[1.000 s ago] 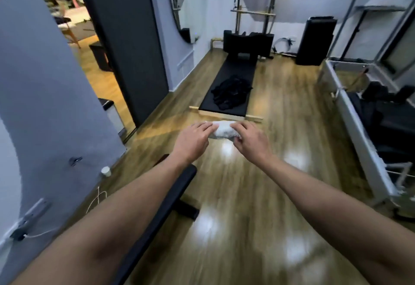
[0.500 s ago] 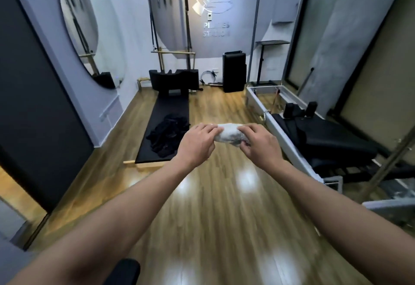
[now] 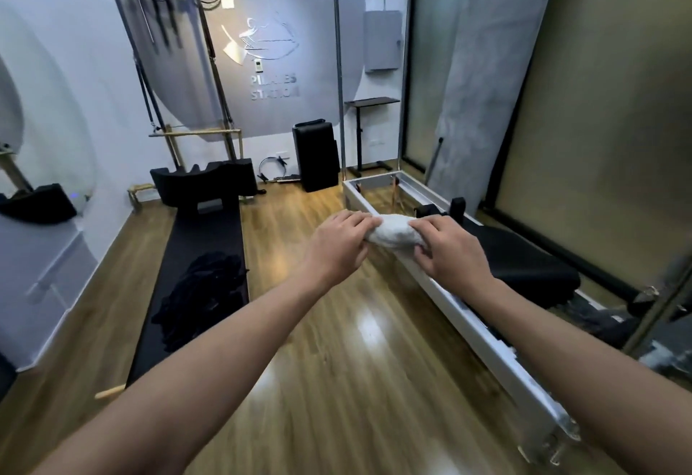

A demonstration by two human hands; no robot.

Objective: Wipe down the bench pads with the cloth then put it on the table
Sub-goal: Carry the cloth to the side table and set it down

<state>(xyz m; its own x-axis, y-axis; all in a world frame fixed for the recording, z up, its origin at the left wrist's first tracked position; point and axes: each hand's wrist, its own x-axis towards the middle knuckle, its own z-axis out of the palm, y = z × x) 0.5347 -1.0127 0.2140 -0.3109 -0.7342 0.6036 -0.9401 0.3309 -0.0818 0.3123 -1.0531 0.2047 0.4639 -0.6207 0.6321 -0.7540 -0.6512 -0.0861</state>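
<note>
A bunched white cloth (image 3: 393,233) is held out in front of me at chest height, above the wooden floor. My left hand (image 3: 337,246) grips its left end and my right hand (image 3: 447,251) grips its right end. A small dark side table (image 3: 372,101) on a thin stand is at the back wall. The black padded carriage (image 3: 524,264) of a white-framed reformer lies just right of my hands. A long black mat pad (image 3: 202,249) lies on the floor at left.
A pile of black fabric (image 3: 204,294) lies on the left mat. Black padded boxes (image 3: 316,154) and arc blocks (image 3: 204,182) stand at the far wall. The reformer's white rail (image 3: 486,336) runs along my right. A metal tower frame (image 3: 339,73) rises behind it.
My view has swung right and up, from the doorway side toward the reformer and back wall. Both hands have kept hold of the cloth in front of me.
</note>
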